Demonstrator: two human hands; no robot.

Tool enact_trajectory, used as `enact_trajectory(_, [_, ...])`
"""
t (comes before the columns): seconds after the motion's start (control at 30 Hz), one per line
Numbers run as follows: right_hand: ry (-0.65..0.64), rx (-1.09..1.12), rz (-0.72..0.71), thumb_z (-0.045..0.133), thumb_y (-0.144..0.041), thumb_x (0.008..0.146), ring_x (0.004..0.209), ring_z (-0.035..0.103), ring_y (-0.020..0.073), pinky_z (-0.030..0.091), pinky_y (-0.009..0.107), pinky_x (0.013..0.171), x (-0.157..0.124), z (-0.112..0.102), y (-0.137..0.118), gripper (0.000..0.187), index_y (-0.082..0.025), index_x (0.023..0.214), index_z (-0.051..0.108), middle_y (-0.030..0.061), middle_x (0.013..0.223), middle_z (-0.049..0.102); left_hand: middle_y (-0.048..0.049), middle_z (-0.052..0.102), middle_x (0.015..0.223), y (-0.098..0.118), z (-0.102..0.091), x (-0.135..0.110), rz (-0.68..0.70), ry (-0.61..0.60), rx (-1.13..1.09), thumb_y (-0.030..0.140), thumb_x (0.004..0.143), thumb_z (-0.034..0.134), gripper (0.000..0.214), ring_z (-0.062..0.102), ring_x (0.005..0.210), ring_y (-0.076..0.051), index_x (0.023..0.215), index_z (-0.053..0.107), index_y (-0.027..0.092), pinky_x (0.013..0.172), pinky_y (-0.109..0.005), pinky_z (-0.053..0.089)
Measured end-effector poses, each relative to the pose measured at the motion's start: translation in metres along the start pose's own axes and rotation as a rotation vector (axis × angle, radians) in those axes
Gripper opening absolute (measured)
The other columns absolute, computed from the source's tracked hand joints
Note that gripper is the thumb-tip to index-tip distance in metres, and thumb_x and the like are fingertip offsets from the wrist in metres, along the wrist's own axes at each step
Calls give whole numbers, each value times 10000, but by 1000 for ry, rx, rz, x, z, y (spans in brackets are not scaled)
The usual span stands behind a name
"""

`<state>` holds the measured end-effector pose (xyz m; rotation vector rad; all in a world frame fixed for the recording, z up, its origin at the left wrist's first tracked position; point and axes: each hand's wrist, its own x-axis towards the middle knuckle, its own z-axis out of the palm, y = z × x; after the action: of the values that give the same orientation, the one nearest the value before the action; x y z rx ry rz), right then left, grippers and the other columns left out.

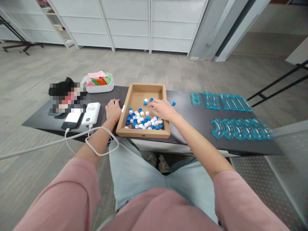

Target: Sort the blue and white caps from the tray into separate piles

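A shallow cardboard box (pixel 144 133) stands on the dark table. Small white and blue hexagonal pieces (pixel 141 120) are heaped in its near half. My right hand (pixel 161 109) reaches over the box's right wall. Its fingers stretch out over the pieces, apart, with nothing visible in them; the fingertips are partly hidden. A white piece (pixel 146 100) and a blue piece (pixel 145 103) lie just beyond those fingertips. Flat on the table, my left hand (pixel 113 109) rests open against the box's left side. Some blue pieces (pixel 173 103) sit outside the box to the right.
Clear teal-edged plastic parts lie in an upper row (pixel 227 102) and a lower row (pixel 242 129) at right, near a smaller teal part (pixel 195 99). At left are a white power bank (pixel 91 114), a phone (pixel 72 118), a looping cable (pixel 79 133) and a white basket (pixel 101 89).
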<state>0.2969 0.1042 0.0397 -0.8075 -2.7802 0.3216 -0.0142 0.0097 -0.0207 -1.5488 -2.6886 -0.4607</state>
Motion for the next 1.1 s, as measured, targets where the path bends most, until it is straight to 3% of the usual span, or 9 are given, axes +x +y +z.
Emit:
enact_trajectory(0.1, [-124,-154,7,539,-98,1137,1369,722,339,492,442,1076,50,8,-8,460,-205,1499,801,181,1527,763,-304,574,1774,1,-1,-1,-1,-9,13,302,1094,499,652,544,1651,-439,1703,637,115,1350,-591,430])
enact_trajectory(0.17, [-175,-226,16,537,-66,1129,1390,715,347,504,447,1085,67,13,-9,466,-180,1483,816,200,1548,753,-297,574,1776,1,-1,0,-2,-10,12,314,1094,508,648,546,1646,-439,1700,640,128,1352,-593,428])
enact_trajectory(0.33, [-202,-266,42,580,-88,1118,1326,758,353,521,457,1109,75,21,-8,389,-122,1420,824,235,1486,787,-290,582,1766,1,1,1,0,-4,6,346,1099,528,629,541,1644,-451,1689,650,166,1350,-620,425])
enact_trajectory(0.47, [-62,-149,75,664,-231,1120,1290,782,367,527,491,1150,71,15,1,279,-135,1312,842,215,1353,845,-301,566,1777,3,-2,-1,-4,-21,5,350,1104,530,640,525,1663,-453,1701,635,147,1359,-620,418])
enact_trajectory(0.6, [264,178,131,719,-348,1086,1063,812,277,604,429,1050,41,-2,35,250,-209,1263,827,118,1200,873,-309,563,1779,4,-4,-2,3,-20,-5,340,1107,506,641,532,1655,-461,1701,635,138,1352,-627,425])
enact_trajectory(0.73, [520,362,296,759,-541,1041,889,770,248,648,405,905,-20,-12,85,334,-234,1164,813,89,1042,862,-308,553,1786,3,-3,-1,-3,-25,-7,358,1103,506,659,522,1657,-472,1708,629,128,1360,-626,412])
enact_trajectory(0.9, [489,317,467,823,-600,939,732,692,225,641,426,830,-78,7,121,369,-235,993,798,79,942,826,-315,558,1783,1,-2,0,-1,-22,-20,363,1097,533,650,530,1645,-480,1701,634,146,1360,-637,411])
enact_trajectory(0.97, [438,315,479,840,-567,911,715,668,219,630,420,820,-87,18,125,339,-238,988,810,61,903,809,-314,559,1785,0,-2,1,1,-22,-22,351,1100,522,646,535,1642,-478,1705,632,153,1359,-639,415])
enact_trajectory(1.1, [429,420,513,836,-476,872,646,616,187,593,371,738,-89,30,126,392,-227,1173,796,35,920,829,-324,561,1781,-3,-1,2,1,-17,-21,304,1095,494,643,552,1636,-475,1702,637,148,1350,-652,430])
